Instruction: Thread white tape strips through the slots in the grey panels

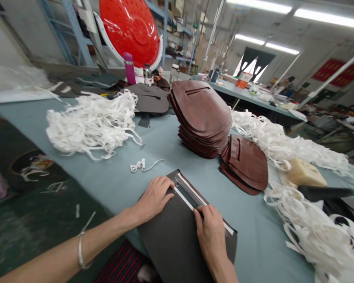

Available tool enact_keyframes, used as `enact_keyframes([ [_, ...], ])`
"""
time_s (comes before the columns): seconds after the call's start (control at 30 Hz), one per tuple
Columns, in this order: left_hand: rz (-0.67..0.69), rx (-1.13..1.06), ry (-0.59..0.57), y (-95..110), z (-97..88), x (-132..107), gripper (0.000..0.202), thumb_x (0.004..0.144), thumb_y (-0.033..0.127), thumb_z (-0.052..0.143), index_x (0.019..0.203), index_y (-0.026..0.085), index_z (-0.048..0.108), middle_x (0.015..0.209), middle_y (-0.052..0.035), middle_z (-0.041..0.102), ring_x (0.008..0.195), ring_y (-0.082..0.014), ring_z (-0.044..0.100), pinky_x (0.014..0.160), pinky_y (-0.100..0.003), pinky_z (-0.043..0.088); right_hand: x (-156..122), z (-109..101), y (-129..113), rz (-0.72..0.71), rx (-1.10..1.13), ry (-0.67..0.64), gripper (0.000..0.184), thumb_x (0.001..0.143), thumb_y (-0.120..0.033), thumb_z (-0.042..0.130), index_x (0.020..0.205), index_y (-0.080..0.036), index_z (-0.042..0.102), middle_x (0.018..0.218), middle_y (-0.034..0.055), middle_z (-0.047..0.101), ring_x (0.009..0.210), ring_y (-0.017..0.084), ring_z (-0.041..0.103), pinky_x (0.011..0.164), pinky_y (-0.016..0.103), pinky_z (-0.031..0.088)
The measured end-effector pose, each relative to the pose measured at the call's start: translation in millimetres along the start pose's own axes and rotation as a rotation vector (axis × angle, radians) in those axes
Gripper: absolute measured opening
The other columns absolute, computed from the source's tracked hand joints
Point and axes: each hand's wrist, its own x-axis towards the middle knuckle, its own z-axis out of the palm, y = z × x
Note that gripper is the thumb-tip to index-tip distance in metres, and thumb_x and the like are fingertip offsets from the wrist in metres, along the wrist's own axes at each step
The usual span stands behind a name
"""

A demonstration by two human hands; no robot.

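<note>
At far left lies a dark green floor with white scraps on it. Above it runs a long blue-grey work table, its surface crowded from end to end. Near the back left edge sit flat dark grey cut panels, and in front of them a loose heap of white ribbon strips. A small white strip bundle lies apart on the bare tabletop.

The left hand, wearing a thin silver bangle, rests flat on a dark grey rectangular sheet, fingers close together. The right hand sits on the same sheet, its fingers curled at a narrow white strip lying along a slot; whether they pinch the strip cannot be determined. The sheet lies at the table's near edge, angled across it.

Beyond stand a tall stack of brown teardrop-shaped leather panels and a lower stack just beside it. Further right are more white strips around a cream block.

Overhead, a large round red plastic cover stands by blue steel shelving. Fluorescent tubes light the room, and red banners hang on the far wall.
</note>
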Motion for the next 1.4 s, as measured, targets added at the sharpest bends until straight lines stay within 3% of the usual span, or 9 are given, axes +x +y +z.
enact_keyframes([
  [0.1,0.009,0.033,0.033,3.1,7.1,-7.0,0.017,0.09,0.02,0.05,0.107,0.019,0.051,0.108,-0.0066,0.055,0.103,-0.0225,0.05,0.091,-0.041,0.042,22.2,17.6,-18.8,-0.029,0.01,0.004,0.014,0.091,-0.016,0.048,0.089,-0.018,0.062,0.084,0.0065,0.058,0.08,0.021,0.053,0.073,0.032,0.04],
  [0.23,0.154,0.108,-0.011,1.6,8.3,-5.5,0.041,0.089,0.008,0.045,0.127,0.022,0.043,0.125,-0.007,0.052,0.117,-0.023,0.044,0.098,-0.043,0.039,44.8,33.9,-40.2,-0.1,-0.014,-0.009,0.024,0.087,-0.005,0.045,0.097,-0.017,0.064,0.09,0.0076,0.058,0.084,0.021,0.052,0.076,0.032,0.042],
  [0.33,0.235,0.15,-0.047,0.7,8.3,-6.0,0.039,0.088,0.006,0.044,0.123,0.021,0.048,0.12,-0.0056,0.056,0.118,-0.0212,0.045,0.1,-0.04,0.04,43.4,33.1,-45.1,-0.189,-0.08,-0.014,0.029,0.087,-0.003,0.042,0.102,-0.016,0.063,0.093,0.0087,0.058,0.086,0.022,0.05,0.077,0.034,0.043],
  [0.47,0.292,0.24,-0.025,0.8,9.1,-9.1,0.028,0.092,0.012,0.042,0.118,0.017,0.053,0.117,-0.0077,0.057,0.118,-0.021,0.048,0.101,-0.039,0.041,13.6,14.7,-29.0,-0.289,-0.177,-0.042,0.028,0.09,-0.006,0.038,0.104,-0.012,0.061,0.093,0.0109,0.057,0.086,0.024,0.048,0.076,0.037,0.045],
  [0.77,0.322,0.361,-0.039,-1.9,14.1,-12.3,0.028,0.094,0.015,0.041,0.118,0.014,0.055,0.119,-0.0107,0.058,0.118,-0.0228,0.049,0.099,-0.04,0.043,-79.8,-42.5,44.8,-0.404,-0.236,-0.117,0.034,0.095,-0.015,0.033,0.124,-0.009,0.052,0.109,0.0152,0.056,0.099,0.028,0.048,0.081,0.043,0.043],
  [1.1,0.308,0.296,-0.029,-1.8,12.8,-12.6,0.03,0.094,0.011,0.038,0.119,0.014,0.055,0.121,-0.0102,0.058,0.12,-0.0211,0.048,0.103,-0.039,0.041,-89.7,-46.1,43.0,-0.353,-0.175,-0.053,0.03,0.095,-0.012,0.036,0.118,-0.009,0.054,0.114,0.016,0.057,0.109,0.029,0.047,0.088,0.045,0.041],
  [1.2,0.253,0.243,-0.064,6.8,9.9,-18.1,0.031,0.093,0.023,0.046,0.122,0.016,0.053,0.126,-0.0108,0.055,0.124,-0.0234,0.045,0.106,-0.043,0.037,-86.6,-41.9,41.1,-0.361,-0.148,-0.005,0.029,0.097,-0.014,0.032,0.112,-0.012,0.056,0.112,0.014,0.059,0.107,0.027,0.05,0.086,0.043,0.042],
  [1.3,0.166,0.226,-0.138,23.4,3.7,-34.6,0.068,0.079,0.048,0.063,0.135,0.017,0.041,0.141,-0.015,0.041,0.135,-0.0332,0.03,0.11,-0.053,0.027,-84.4,-37.9,43.9,-0.389,-0.131,0.026,0.028,0.098,-0.017,0.031,0.107,-0.012,0.058,0.103,0.0116,0.063,0.098,0.024,0.054,0.083,0.041,0.043],
  [1.4,0.116,0.219,-0.208,37.8,-1.5,-48.0,0.089,0.066,0.054,0.071,0.139,0.02,0.035,0.148,-0.015,0.03,0.138,-0.037,0.021,0.111,-0.057,0.021,-85.2,-35.5,52.5,-0.403,-0.143,0.088,0.028,0.096,-0.014,0.032,0.104,-0.014,0.059,0.098,0.01,0.064,0.092,0.022,0.057,0.081,0.039,0.043],
])
